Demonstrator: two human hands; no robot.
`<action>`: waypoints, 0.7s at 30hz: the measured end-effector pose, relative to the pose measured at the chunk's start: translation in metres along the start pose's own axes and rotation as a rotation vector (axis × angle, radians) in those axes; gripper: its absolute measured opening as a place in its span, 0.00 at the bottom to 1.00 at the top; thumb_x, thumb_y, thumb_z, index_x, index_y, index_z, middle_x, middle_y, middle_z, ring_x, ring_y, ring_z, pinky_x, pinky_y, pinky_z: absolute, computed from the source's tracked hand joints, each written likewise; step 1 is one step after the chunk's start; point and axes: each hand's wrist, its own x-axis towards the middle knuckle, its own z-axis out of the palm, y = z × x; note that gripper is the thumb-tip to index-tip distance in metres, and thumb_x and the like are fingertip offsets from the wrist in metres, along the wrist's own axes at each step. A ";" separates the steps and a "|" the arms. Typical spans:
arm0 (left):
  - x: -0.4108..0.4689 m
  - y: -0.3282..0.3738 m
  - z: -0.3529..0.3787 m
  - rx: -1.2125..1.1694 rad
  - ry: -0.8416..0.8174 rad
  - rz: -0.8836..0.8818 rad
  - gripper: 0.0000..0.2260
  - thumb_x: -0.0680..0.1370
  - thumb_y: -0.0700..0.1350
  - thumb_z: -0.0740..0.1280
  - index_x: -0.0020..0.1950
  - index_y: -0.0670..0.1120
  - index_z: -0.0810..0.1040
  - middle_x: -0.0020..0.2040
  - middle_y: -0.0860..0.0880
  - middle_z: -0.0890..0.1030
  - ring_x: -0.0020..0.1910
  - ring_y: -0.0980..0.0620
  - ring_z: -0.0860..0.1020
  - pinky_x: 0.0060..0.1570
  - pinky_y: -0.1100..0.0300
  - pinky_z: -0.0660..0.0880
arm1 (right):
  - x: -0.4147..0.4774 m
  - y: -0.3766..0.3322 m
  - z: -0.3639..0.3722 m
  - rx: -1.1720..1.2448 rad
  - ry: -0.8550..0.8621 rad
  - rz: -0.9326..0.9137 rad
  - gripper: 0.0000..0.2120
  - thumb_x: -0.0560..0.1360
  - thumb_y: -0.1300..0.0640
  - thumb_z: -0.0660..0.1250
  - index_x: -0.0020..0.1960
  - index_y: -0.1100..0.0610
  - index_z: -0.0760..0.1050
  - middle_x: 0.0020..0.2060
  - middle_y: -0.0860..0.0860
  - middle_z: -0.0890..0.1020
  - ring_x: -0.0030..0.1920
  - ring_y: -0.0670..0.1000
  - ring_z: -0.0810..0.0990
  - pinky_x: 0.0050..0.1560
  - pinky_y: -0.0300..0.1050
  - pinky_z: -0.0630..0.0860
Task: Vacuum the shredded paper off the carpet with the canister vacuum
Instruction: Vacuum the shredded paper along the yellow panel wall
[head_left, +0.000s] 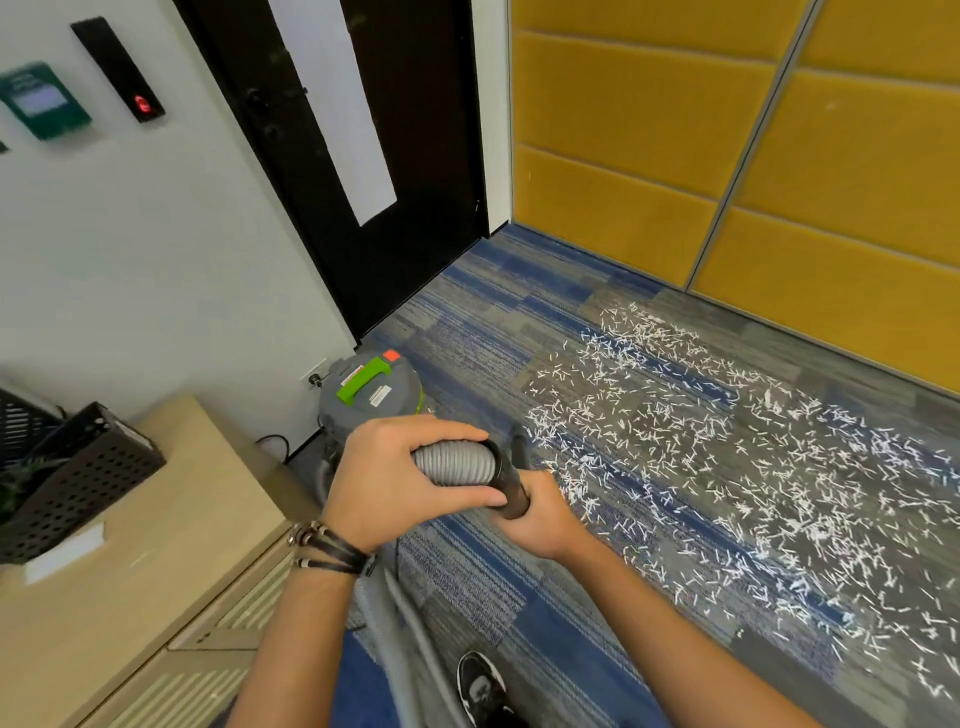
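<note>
White shredded paper lies scattered over the blue and grey carpet on the right. The grey canister vacuum with a green handle stands by the white wall, just beyond my hands. My left hand grips the ribbed grey hose from above. My right hand holds the black cuff at the hose's end from below. More hose trails down between my arms.
A light wooden cabinet with a black perforated box stands at the left. A dark door is ahead and yellow padded panels line the right wall. My shoe is at the bottom.
</note>
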 end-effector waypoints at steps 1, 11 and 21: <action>-0.001 0.005 0.001 -0.002 0.002 0.003 0.24 0.64 0.67 0.82 0.56 0.60 0.88 0.49 0.62 0.86 0.49 0.60 0.85 0.52 0.52 0.82 | -0.005 0.002 -0.003 -0.001 0.000 0.000 0.18 0.71 0.72 0.69 0.33 0.52 0.68 0.25 0.41 0.70 0.28 0.42 0.64 0.31 0.39 0.61; -0.034 0.070 0.020 0.051 0.134 -0.004 0.24 0.62 0.65 0.83 0.55 0.58 0.88 0.49 0.64 0.87 0.50 0.63 0.85 0.55 0.67 0.78 | -0.056 0.013 -0.033 -0.031 -0.034 -0.047 0.06 0.68 0.67 0.69 0.38 0.63 0.71 0.29 0.52 0.72 0.30 0.49 0.69 0.32 0.47 0.65; -0.042 0.087 0.075 0.210 0.149 -0.084 0.23 0.67 0.65 0.79 0.59 0.58 0.86 0.50 0.61 0.85 0.50 0.63 0.82 0.54 0.66 0.76 | -0.053 0.028 -0.065 -0.073 -0.035 -0.048 0.16 0.71 0.69 0.71 0.34 0.51 0.72 0.27 0.44 0.73 0.27 0.41 0.68 0.31 0.37 0.65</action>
